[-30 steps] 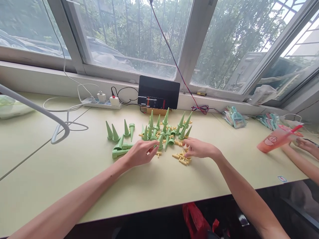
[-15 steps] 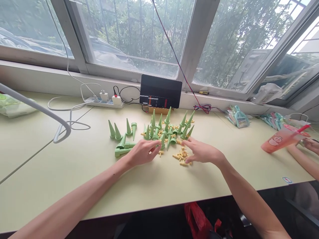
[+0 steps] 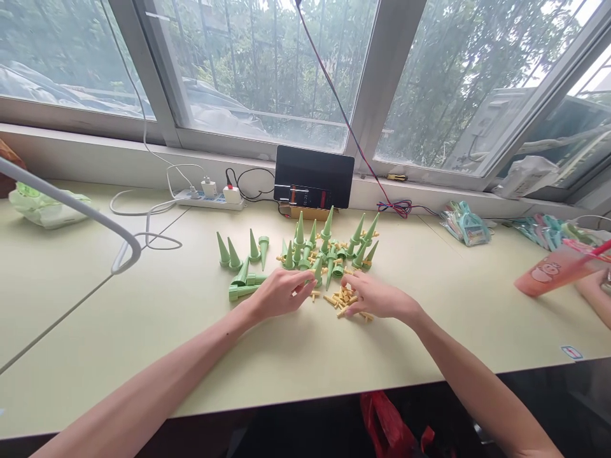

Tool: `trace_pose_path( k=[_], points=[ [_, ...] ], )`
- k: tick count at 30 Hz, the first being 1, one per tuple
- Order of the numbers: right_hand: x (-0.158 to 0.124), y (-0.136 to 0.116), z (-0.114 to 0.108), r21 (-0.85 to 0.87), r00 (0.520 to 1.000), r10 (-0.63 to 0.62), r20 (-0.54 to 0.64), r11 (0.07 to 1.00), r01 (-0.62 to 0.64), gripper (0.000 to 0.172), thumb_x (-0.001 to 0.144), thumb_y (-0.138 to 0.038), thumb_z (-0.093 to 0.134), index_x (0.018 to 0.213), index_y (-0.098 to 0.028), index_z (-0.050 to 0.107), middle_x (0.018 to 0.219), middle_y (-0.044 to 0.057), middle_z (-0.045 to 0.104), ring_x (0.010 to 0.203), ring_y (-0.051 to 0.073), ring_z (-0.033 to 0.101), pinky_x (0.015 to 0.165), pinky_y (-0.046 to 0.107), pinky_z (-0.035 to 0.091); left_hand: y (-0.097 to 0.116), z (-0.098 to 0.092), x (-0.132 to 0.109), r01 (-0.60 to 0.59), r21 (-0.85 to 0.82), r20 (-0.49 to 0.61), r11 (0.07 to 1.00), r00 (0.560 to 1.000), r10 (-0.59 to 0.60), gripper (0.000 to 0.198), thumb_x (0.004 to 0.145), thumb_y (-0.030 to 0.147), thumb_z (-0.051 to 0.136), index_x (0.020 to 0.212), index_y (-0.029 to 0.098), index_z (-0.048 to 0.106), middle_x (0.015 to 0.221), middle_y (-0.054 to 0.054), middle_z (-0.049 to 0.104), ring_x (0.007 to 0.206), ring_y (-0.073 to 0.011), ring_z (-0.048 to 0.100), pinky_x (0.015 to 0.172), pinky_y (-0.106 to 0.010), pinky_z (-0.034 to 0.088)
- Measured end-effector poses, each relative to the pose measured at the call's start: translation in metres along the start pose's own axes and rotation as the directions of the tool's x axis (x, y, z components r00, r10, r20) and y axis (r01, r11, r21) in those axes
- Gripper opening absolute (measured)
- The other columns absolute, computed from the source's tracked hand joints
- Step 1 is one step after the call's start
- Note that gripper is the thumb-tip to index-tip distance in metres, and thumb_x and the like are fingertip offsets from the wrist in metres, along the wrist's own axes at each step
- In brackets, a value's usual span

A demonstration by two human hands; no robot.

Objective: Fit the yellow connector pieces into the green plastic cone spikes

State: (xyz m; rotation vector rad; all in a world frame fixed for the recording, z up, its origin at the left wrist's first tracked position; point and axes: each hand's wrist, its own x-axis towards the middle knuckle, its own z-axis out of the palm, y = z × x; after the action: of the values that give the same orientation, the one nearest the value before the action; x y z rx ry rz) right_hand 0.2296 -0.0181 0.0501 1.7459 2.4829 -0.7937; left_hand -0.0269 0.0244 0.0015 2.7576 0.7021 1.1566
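My left hand (image 3: 281,294) rests on the table with its fingers curled in. Its fingertips meet the side of an upright green plastic spike (image 3: 319,272); their exact grip is partly hidden. My right hand (image 3: 375,296) is over a small pile of yellow T-shaped plastic connectors (image 3: 340,300). Its thumb and forefinger are apart, touching or just above the pile. A single yellow connector (image 3: 314,295) lies between the hands. Behind them stands a cluster of green spikes (image 3: 299,232), several with yellow connectors fitted. More green spikes (image 3: 243,291) lie or stand beyond my left hand.
A tablet (image 3: 314,175) leans by the window behind a phone. A power strip (image 3: 210,199) with white cables is at back left. A grey metal tube (image 3: 86,207) crosses the left side. To the right are a pink drink cup (image 3: 544,273) and another person's arm (image 3: 594,296).
My right hand has come down onto the yellow connectors, shifting some of them. My left hand keeps its place by the green spike. The whole view has shifted slightly.
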Motion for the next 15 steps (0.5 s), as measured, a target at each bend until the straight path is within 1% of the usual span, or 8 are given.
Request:
trace_pose_path(
  k=[5,9,12,14,15],
  points=[
    [0.009,-0.011,0.010,-0.035,0.995,-0.059,-0.082,0.998,0.056,0.034,0.082,-0.039,0.074,0.103,-0.023,0.053,0.100,0.003,0.052,0.091,0.022,0.053,0.075,0.030,0.044,0.005,-0.002,0.001,-0.018,0.027,0.022,0.999,1.000,0.018,0.019,0.094,0.029,0.055,0.080,0.018,0.062,0.053,0.006,0.050,0.044,-0.0061,0.039,0.048,-0.021,0.034],
    [0.015,-0.015,0.018,0.021,0.981,-0.122,-0.150,0.992,0.127,0.027,0.088,-0.037,0.068,0.106,-0.023,0.053,0.102,0.004,0.053,0.092,0.020,0.054,0.078,0.030,0.046,0.016,-0.001,0.002,-0.048,0.024,0.087,0.999,0.995,0.046,0.025,0.093,0.039,0.058,0.083,0.018,0.065,0.052,0.005,0.053,0.043,-0.0068,0.042,0.047,-0.022,0.033],
    [0.012,-0.014,0.013,0.033,0.975,-0.136,-0.175,0.989,0.144,0.026,0.090,-0.033,0.065,0.111,-0.024,0.053,0.104,0.004,0.054,0.091,0.020,0.056,0.079,0.030,0.046,0.023,0.002,0.001,-0.043,0.021,0.119,0.999,0.992,0.041,0.025,0.093,0.041,0.057,0.087,0.018,0.067,0.058,0.002,0.060,0.045,-0.0081,0.048,0.049,-0.022,0.035],
    [0.005,-0.012,0.005,0.008,0.982,-0.092,-0.163,0.995,0.095,0.029,0.088,-0.031,0.067,0.113,-0.024,0.053,0.105,0.005,0.055,0.087,0.019,0.057,0.076,0.030,0.046,0.027,0.003,0.000,-0.033,0.020,0.123,0.999,0.992,0.030,0.026,0.093,0.042,0.057,0.090,0.018,0.067,0.062,0.000,0.064,0.049,-0.0094,0.053,0.051,-0.023,0.037],
    [0.001,-0.010,0.000,-0.023,0.986,-0.071,-0.151,0.997,0.069,0.029,0.087,-0.033,0.068,0.111,-0.024,0.054,0.106,0.005,0.056,0.087,0.020,0.058,0.075,0.031,0.046,0.028,0.003,0.000,-0.031,0.021,0.128,0.999,0.991,0.028,0.026,0.093,0.043,0.058,0.090,0.018,0.067,0.064,-0.001,0.065,0.050,-0.0099,0.054,0.051,-0.023,0.038]
  ],
)
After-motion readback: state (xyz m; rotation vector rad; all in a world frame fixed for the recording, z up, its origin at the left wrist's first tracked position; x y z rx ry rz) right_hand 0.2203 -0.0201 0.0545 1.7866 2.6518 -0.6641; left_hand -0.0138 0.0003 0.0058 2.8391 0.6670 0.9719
